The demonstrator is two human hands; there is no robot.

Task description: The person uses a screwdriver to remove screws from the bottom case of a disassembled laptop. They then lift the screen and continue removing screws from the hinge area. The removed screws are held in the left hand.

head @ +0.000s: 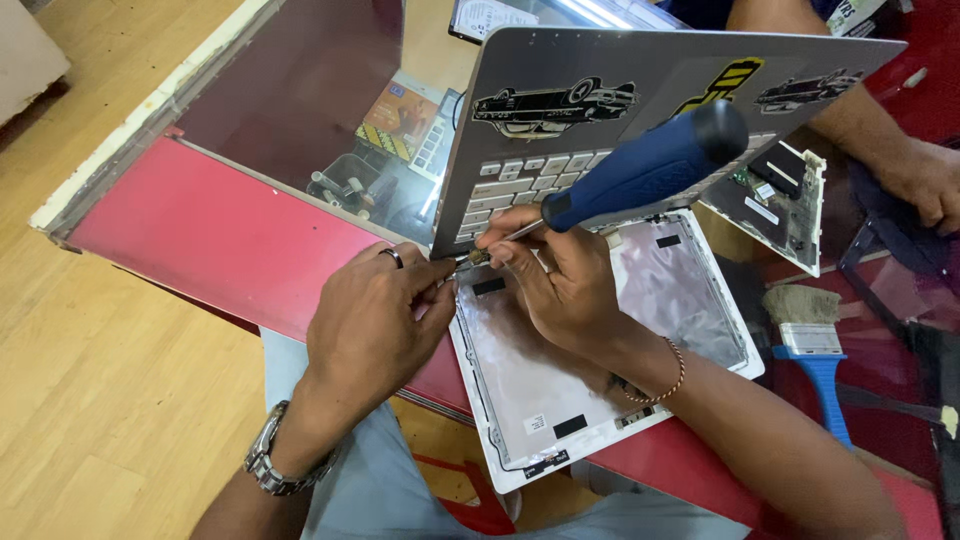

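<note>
Two hands work at a laptop hinge, screwdriver in the right.

Nearest, the left hand (372,315) pinches closed at the hinge corner of the white laptop shell (590,350), while the right hand (560,280) grips a blue-handled screwdriver (640,170), its tip at that corner. The raised grey lid (640,80) blocks the view beyond; a blue brush (815,340) lies right, and another person's hand (925,180) rests farther back.

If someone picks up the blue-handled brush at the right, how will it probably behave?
The brush lies flat and apart from both hands. Its wide, flat handle probably will not roll. It looks light for its size. The pale bristles look frayed and soft, so they would likely bend when pushed, while the handle stays stiff.
</note>
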